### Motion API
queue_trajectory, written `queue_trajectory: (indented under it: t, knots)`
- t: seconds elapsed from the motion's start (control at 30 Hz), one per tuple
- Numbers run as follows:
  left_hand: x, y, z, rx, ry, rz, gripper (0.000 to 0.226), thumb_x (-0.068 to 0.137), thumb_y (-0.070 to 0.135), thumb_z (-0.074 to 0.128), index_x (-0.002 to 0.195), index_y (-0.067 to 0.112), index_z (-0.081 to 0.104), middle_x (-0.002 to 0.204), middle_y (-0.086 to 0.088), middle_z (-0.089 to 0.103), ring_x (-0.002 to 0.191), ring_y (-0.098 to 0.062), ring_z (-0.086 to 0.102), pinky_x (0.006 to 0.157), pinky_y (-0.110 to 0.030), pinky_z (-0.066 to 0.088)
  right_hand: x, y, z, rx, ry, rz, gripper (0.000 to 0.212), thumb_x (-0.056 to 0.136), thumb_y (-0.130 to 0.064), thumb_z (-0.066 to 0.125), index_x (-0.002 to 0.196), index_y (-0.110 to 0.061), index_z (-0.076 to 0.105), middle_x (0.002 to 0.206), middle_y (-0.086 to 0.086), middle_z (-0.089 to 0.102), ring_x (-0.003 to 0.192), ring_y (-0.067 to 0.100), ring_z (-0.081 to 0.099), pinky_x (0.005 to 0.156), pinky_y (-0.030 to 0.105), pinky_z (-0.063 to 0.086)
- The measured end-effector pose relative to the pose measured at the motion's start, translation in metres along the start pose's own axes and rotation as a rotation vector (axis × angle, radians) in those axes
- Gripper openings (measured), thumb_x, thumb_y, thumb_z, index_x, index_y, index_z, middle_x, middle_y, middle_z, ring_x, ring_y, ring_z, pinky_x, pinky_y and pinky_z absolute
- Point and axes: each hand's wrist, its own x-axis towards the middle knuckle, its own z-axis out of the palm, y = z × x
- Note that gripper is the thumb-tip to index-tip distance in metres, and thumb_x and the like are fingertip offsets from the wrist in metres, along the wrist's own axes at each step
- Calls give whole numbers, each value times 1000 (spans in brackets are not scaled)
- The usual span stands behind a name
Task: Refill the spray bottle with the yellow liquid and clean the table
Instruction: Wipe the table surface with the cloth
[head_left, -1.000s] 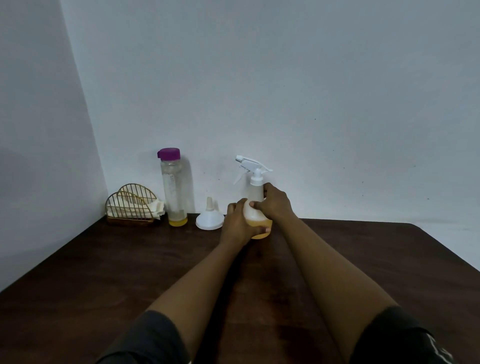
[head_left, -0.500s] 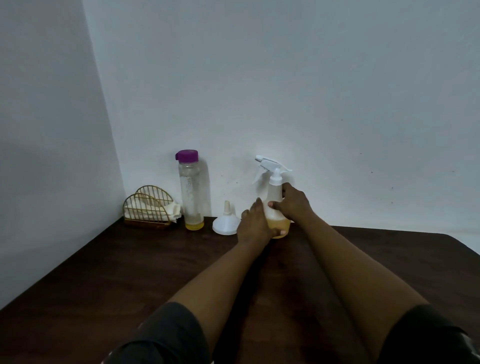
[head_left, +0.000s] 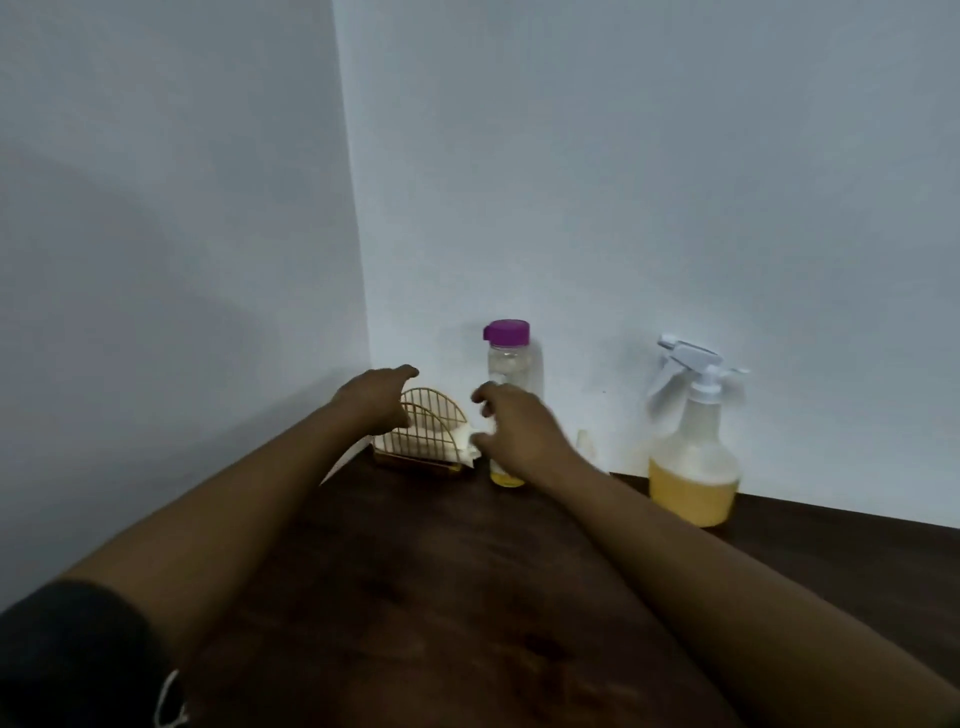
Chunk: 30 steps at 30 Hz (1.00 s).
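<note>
The spray bottle (head_left: 693, 457) is seen upright at the back right of the table (head_left: 467, 597), close to the wall (head_left: 623, 208); its lower part is filled with yellow liquid (head_left: 691, 499), and a white trigger head (head_left: 696, 361) is fitted on top; it is touched by neither hand and stands well apart from both. A clear bottle (head_left: 511, 366) with a purple cap (head_left: 506, 331) is placed upright to its left, near the corner; only a thin yellow layer is seen at its base. Between the two, a sliver of a white funnel (head_left: 584, 441) is visible, the rest being hidden by the right forearm. A gold wire rack (head_left: 441, 415) is set just beside the clear bottle, on its left, and a pale cloth (head_left: 465, 447) is tucked into it. The left hand (head_left: 376, 400) is held over the left end of the rack, fingers extended and nothing grasped; whether the wire is touched cannot be told. The right hand (head_left: 511, 431) is held in front of the clear bottle, thumb and fingers spread apart and loosely curved towards the cloth, nothing gripped; it is blurred, so contact with the cloth cannot be judged. A dark sleeve (head_left: 67, 649) is seen at the lower left.
</note>
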Motion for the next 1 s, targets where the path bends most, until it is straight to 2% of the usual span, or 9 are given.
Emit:
queue_trajectory:
  t: [0.1, 0.23, 0.33, 0.43, 0.67, 0.8, 0.87, 0.93, 1.0]
  knots:
    - [19, -12, 21, -19, -119, 98, 97, 77, 24, 75, 151, 21, 12, 156, -8, 25, 140, -27, 29, 113, -40, 28, 39, -17, 39, -60, -187, 35, 64, 83, -15, 65, 139, -7, 35, 134, 17, 46, 124, 32, 45, 100, 37, 40]
    - [37, -16, 42, -117, -122, 113, 108, 73, 29, 78, 152, 20, 5, 159, -6, 15, 143, -29, 20, 115, -42, 24, 77, -16, 62, -95, -250, 141, 79, 82, -12, 68, 144, -3, 20, 141, 19, 37, 130, 33, 38, 103, 37, 37]
    - [44, -24, 50, -127, -98, 141, 102, 73, 30, 78, 151, 20, 13, 156, -6, 21, 141, -27, 25, 113, -41, 28, 93, -14, 70, -125, -285, 250, 72, 85, -10, 65, 142, 0, 22, 141, 20, 33, 127, 34, 43, 98, 35, 41]
    - [41, -35, 47, -174, -57, 192, 92, 75, 30, 77, 148, 24, 23, 153, -3, 29, 137, -23, 33, 111, -38, 32, 97, -16, 74, -141, -302, 254, 57, 88, -8, 58, 138, -1, 31, 137, 18, 38, 123, 31, 47, 93, 33, 43]
    - [1, -35, 31, -280, -66, 249, 83, 78, 40, 73, 147, 26, 28, 151, -1, 32, 136, -20, 34, 107, -29, 29, 76, -31, 43, -318, -429, 122, 62, 78, -33, 74, 124, -2, 46, 119, 11, 58, 109, 26, 55, 76, 30, 41]
    - [-37, -32, 36, -433, -45, 258, 78, 81, 38, 70, 146, 31, 27, 154, 4, 28, 138, -18, 32, 106, -27, 28, 55, -37, 24, -334, -518, 25, 44, 77, -35, 75, 102, -6, 53, 79, -1, 57, 78, 18, 55, 55, 22, 38]
    - [-52, -31, 37, -471, -53, 251, 78, 81, 39, 69, 146, 34, 26, 155, 5, 26, 139, -17, 31, 108, -31, 29, 46, -37, 10, -349, -502, -65, 45, 82, -29, 70, 117, -4, 58, 100, 5, 64, 95, 22, 60, 73, 24, 47]
    - [-61, -30, 36, -477, -64, 240, 78, 82, 39, 68, 146, 36, 25, 156, 4, 23, 140, -18, 29, 109, -34, 30, 38, -32, -5, -294, -381, -180, 40, 84, -21, 68, 122, -12, 60, 116, 5, 63, 107, 22, 59, 89, 31, 47]
    - [-67, -28, 33, -476, -76, 232, 78, 82, 40, 68, 147, 35, 23, 157, 3, 22, 140, -20, 29, 109, -36, 30, 29, -26, -13, -327, -324, -330, 29, 84, -17, 65, 113, -19, 66, 107, 1, 64, 100, 18, 60, 82, 34, 49]
